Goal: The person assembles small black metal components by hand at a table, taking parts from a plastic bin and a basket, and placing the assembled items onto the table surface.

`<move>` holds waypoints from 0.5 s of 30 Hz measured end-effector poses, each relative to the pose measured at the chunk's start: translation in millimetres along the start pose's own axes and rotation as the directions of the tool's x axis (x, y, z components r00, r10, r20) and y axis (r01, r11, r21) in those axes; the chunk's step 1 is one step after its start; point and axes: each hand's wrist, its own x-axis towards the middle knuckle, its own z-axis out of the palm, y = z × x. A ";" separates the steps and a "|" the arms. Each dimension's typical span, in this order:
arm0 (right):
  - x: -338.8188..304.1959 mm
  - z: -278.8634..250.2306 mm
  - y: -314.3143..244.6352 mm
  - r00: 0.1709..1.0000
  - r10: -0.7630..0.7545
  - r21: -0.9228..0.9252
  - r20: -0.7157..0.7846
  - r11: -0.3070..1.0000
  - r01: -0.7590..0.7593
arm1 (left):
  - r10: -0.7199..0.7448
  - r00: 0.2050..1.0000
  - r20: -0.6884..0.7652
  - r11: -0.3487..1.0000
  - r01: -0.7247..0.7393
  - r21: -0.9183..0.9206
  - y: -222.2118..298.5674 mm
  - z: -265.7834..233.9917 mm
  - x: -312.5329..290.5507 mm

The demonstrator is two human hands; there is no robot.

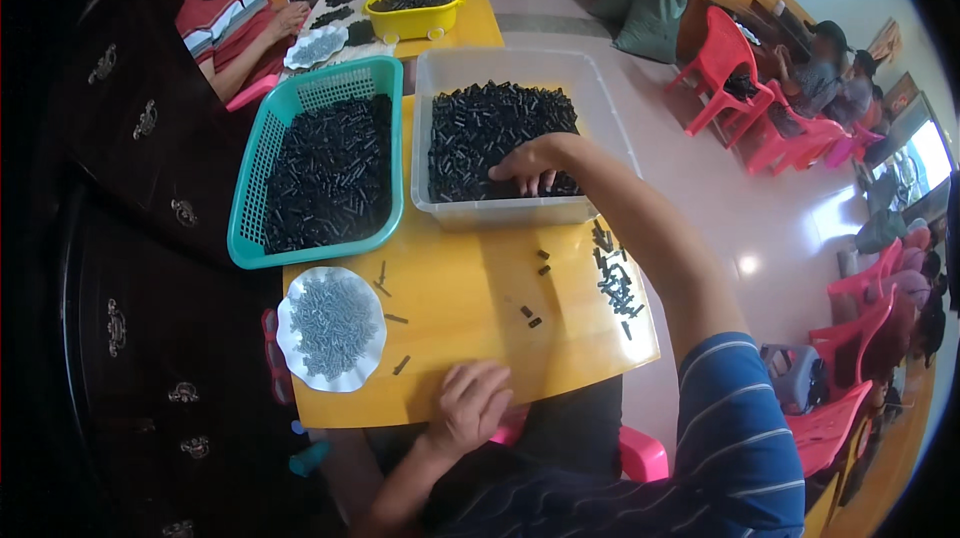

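My right hand point(540, 164) reaches into a clear plastic bin point(520, 213) heaped with short black tubes point(490, 123). Its thumb and fingers are apart and point down at the tubes; the fingertips are partly hidden. My left hand point(472, 404) rests at the near table edge with its fingers curled in; whatever they hold, if anything, is hidden. To its left, a white scalloped dish point(290, 366) carries many small silvery screw-like pieces point(333, 323). A few loose black pieces point(530, 316) lie on the yellow table point(450, 278) between my hands.
A teal basket point(243, 178) of black pieces stands left of the bin. More black pieces point(615, 278) are strewn along the table's right edge. Beyond is a yellow tub point(440, 23), with a seated person point(240, 23) beside it. Dark drawers point(140, 238) line the left; pink chairs point(720, 68) stand right.
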 end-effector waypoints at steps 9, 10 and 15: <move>-15.1 13.6 -14.6 0.851 -0.160 0.261 0.501 0.965 0.029 | 0.155 0.988 0.007 0.768 -0.125 0.628 -17.8 -46.0 167.9; -15.8 15.0 -15.4 0.836 -0.181 0.267 0.518 0.963 0.043 | 0.157 0.988 0.007 0.763 -0.126 0.634 -29.1 -44.3 175.4; -26.4 22.1 -27.2 0.772 -0.269 0.309 0.576 0.946 0.099 | 0.114 0.992 0.049 0.785 -0.120 0.608 -54.9 -43.1 181.0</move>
